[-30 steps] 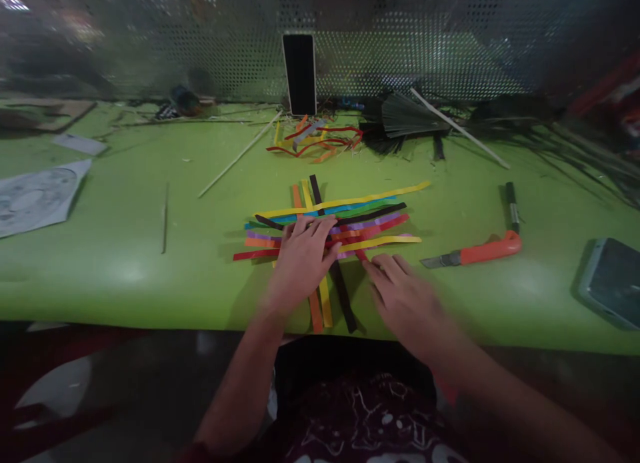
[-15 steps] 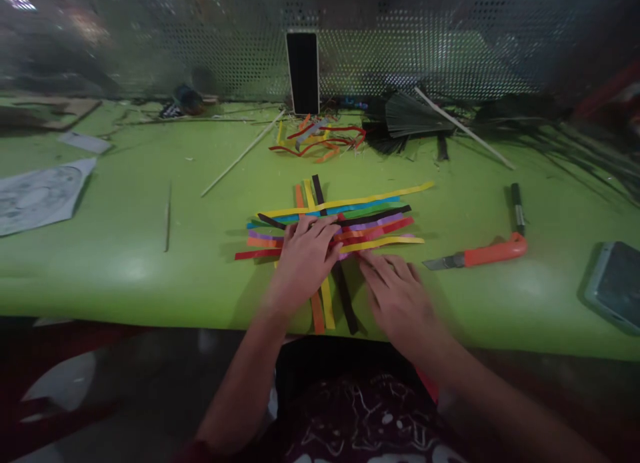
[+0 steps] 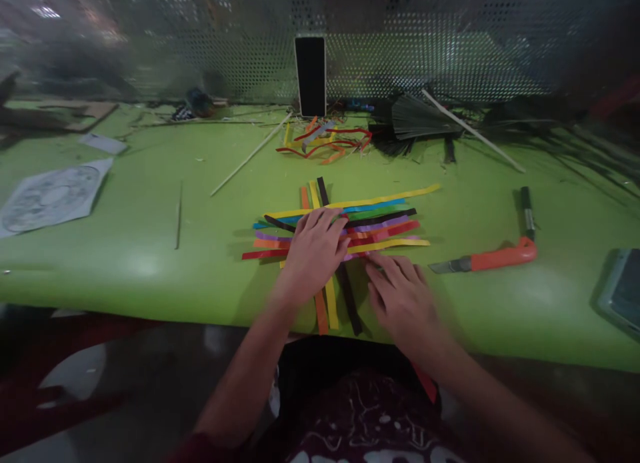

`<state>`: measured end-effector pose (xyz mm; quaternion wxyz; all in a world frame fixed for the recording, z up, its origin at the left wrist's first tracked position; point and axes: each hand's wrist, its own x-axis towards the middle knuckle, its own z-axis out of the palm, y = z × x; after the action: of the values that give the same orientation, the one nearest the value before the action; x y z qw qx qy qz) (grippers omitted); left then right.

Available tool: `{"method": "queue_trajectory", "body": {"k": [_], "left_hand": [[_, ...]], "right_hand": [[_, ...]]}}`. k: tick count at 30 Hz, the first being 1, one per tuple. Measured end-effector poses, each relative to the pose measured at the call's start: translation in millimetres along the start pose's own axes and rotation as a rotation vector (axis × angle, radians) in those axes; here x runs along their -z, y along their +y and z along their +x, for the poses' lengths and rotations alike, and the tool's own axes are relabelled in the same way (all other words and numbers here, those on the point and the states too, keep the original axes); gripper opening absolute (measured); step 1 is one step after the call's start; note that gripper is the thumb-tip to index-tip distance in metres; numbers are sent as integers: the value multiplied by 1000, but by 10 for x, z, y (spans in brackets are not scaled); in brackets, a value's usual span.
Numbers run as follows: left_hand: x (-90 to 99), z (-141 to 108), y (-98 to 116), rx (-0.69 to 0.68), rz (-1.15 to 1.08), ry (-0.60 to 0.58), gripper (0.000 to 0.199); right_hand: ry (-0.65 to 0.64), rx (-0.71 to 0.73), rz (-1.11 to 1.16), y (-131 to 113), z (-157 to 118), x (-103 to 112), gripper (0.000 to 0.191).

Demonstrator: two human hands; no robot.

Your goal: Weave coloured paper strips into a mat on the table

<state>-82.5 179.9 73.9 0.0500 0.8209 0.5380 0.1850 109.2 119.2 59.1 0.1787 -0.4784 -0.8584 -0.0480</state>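
Observation:
Colourful flat strips, which look like paper, lie crossed in a woven patch in the middle of the green table (image 3: 150, 270). A yellow strip (image 3: 390, 200), a blue strip (image 3: 395, 205) and several others run sideways. An orange strip (image 3: 321, 313), another yellow one and a black strip (image 3: 350, 303) cross them towards me. My left hand (image 3: 317, 246) lies flat over the weave, fingers stretched out and hiding its centre. At the weave's near edge, my right hand (image 3: 400, 286) has bent fingers, their tips on a pink strip (image 3: 357, 255).
A knife with an orange handle (image 3: 503, 256) lies to the right, its blade towards my right hand. Beyond it are a black marker (image 3: 527, 206) and a grey case (image 3: 623, 290). A phone (image 3: 311, 76) leans upright behind loose strip scraps (image 3: 330, 142). Thin sticks (image 3: 250, 155) and a printed sheet (image 3: 53, 193) lie leftward.
The whole view has shifted slightly, so everything appears a little further right. Both hands keep nearly the same place on the strips.

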Motion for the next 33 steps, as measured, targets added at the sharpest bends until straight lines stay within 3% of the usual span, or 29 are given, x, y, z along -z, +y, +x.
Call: {"method": "queue_trajectory", "body": {"k": [22, 33], "left_hand": [[-32, 55, -47, 36, 35, -69, 36], [-51, 70, -86, 53, -5, -74, 36]], "right_hand": [[54, 29, -86, -20, 58, -89, 30], [23, -36, -92, -74, 132, -76, 31]]}}
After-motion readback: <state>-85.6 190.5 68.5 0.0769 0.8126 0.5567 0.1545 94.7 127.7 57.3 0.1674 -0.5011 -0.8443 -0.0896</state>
